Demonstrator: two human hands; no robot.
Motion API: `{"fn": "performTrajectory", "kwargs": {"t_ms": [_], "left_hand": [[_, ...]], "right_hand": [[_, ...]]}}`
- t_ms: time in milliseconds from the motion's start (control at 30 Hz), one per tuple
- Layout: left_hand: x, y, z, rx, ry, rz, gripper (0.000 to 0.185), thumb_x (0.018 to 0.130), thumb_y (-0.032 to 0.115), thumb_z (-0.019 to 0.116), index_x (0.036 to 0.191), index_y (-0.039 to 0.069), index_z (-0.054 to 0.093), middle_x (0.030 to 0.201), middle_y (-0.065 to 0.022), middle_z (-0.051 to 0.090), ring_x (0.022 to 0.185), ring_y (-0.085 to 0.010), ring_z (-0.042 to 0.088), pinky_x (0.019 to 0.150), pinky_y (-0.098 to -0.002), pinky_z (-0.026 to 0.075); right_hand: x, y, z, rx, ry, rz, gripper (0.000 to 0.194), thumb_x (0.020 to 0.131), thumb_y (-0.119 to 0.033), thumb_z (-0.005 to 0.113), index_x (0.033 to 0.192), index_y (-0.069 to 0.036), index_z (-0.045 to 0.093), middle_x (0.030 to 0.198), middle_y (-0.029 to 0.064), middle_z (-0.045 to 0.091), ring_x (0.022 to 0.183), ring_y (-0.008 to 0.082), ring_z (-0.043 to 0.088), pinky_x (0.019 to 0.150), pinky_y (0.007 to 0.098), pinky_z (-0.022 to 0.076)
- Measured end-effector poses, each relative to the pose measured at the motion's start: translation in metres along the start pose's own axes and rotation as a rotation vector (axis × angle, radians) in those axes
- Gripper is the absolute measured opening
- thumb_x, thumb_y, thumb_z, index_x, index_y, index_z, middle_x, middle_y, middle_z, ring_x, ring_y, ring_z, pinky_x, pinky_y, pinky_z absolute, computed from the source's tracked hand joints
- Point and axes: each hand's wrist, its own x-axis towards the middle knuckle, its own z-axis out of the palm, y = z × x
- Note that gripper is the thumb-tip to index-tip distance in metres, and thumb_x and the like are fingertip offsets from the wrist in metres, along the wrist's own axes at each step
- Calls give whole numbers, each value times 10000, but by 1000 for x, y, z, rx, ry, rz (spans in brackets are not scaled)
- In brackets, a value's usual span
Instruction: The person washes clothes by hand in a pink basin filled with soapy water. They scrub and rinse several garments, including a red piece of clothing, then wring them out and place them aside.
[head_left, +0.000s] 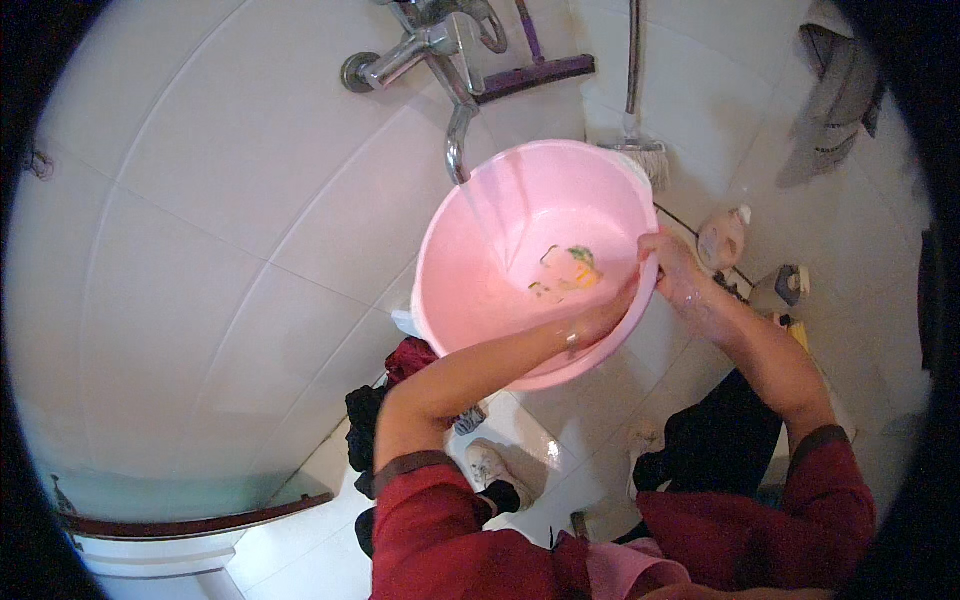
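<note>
A pink plastic basin (469, 225) is tilted below the chrome faucet spout (456, 146), and a thin stream of water (491, 225) seems to run into it. Printed flowers and leaves (581, 270) show on the basin's bottom. My right hand (670, 262) grips the rim at the right, fingers over the edge. Across the basin's near side reaches my left arm, and my left hand (624, 300) lies inside against the right wall. Its fingers are blurred and partly hidden, so their grip cannot be made out. Both forearms look wet.
On the tiled wall is a chrome mixer tap (442, 45), with a purple squeegee (536, 75) beside it. A mop (649, 154) leans in the corner. Bottles (724, 238) stand at right. Dark clothes (367, 420) lie at left, and a grey cloth (832, 97) hangs upper right.
</note>
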Motion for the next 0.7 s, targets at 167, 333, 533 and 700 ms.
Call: {"fn": "performTrajectory", "kwargs": {"t_ms": [167,333,533,700], "left_hand": [[-151,-36,-32,284,-650,-131,417,892,316,327,1245,135,454,1319,-135,369,1224,-269,334,1025,-391,232],[-210,-96,-38,67,667,-607,420,783,197,547,1126,-26,454,1070,-148,554,918,-299,567,776,-411,475],[-176,-137,-10,-903,513,-755,279,755,118,604,968,-55,553,919,-138,614,766,-224,608,659,-339,522],[-200,-138,-35,-830,530,-852,318,788,160,574,1013,-61,537,951,-125,613,783,-234,607,681,-335,511]], "right_hand": [[21,0,-26,-33,44,-62,222,558,-22,502,774,-60,470,653,12,416,613,157,420,502,294,354],[44,26,-48,2,-132,-36,256,531,-20,507,782,-62,484,677,1,430,599,154,423,487,283,335],[71,-6,-89,-327,-86,-129,202,565,-76,590,758,-60,531,718,8,506,623,145,474,530,259,365],[28,-10,-41,-311,-108,-304,122,626,-145,593,675,-36,572,623,9,511,592,120,491,549,272,393]]}}
